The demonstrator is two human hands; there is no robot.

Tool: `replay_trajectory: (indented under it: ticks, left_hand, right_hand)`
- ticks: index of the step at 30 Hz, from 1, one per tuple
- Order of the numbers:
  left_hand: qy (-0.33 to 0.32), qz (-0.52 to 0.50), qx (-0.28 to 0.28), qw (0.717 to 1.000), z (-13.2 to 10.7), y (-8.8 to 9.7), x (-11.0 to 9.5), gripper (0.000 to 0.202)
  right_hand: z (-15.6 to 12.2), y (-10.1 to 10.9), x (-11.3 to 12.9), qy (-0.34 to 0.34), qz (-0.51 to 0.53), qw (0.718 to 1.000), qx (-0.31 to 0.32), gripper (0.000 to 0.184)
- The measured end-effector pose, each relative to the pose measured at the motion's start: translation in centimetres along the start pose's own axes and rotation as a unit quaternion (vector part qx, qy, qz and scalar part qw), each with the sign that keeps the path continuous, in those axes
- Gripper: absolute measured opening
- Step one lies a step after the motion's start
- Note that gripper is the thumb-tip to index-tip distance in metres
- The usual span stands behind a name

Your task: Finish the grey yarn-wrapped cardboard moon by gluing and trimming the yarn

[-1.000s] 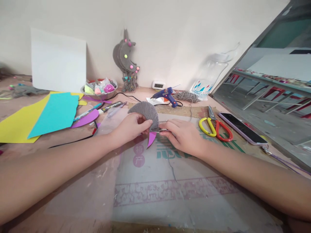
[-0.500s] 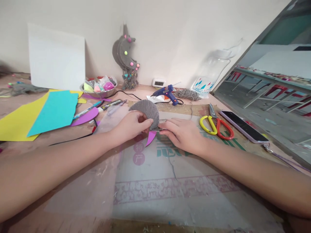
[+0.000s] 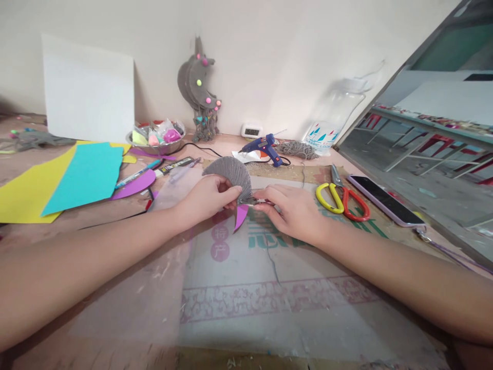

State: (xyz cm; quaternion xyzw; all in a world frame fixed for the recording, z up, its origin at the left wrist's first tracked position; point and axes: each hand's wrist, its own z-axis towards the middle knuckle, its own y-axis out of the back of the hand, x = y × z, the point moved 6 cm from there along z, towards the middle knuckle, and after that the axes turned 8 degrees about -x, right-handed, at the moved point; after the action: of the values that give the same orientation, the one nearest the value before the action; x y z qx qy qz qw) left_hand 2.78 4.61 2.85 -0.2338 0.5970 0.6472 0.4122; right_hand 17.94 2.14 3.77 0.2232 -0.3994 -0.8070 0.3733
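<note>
My left hand (image 3: pixel 206 198) is closed on a crescent-shaped piece (image 3: pixel 230 177) that is wrapped in grey yarn, its bare purple tip (image 3: pixel 240 217) pointing down. My right hand (image 3: pixel 290 208) pinches the grey yarn strand (image 3: pixel 257 201) right beside the crescent's lower edge. Both hands rest over a clear plastic sheet (image 3: pixel 269 288) laid on printed cardboard. A thin loose thread (image 3: pixel 272 259) trails toward me across the sheet.
Yellow-and-red scissors (image 3: pixel 341 200) and a phone (image 3: pixel 385 198) lie to the right. A blue glue gun (image 3: pixel 264 149), a yarn bundle (image 3: pixel 296 150), a bowl of pom-poms (image 3: pixel 156 141), a finished moon ornament (image 3: pixel 198 87), pens and coloured foam sheets (image 3: pixel 82 177) sit behind and to the left.
The hands and crescent have barely shifted; my right fingers have drawn in closer to the crescent's edge, pinching the yarn.
</note>
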Motion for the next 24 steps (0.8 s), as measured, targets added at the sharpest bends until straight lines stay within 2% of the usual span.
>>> replay_trajectory:
  ticks: [9, 24]
  left_hand:
    - [0.024, 0.004, 0.001, 1.000, -0.11, -0.20, 0.40, 0.034]
    - [0.027, 0.013, 0.006, 1.000, -0.10, -0.27, 0.47, 0.035]
  right_hand:
    - [0.12, -0.36, 0.50, 0.011, -0.014, 0.999, 0.026, 0.024]
    - [0.18, -0.31, 0.61, 0.022, -0.006, 0.999, 0.023, 0.022]
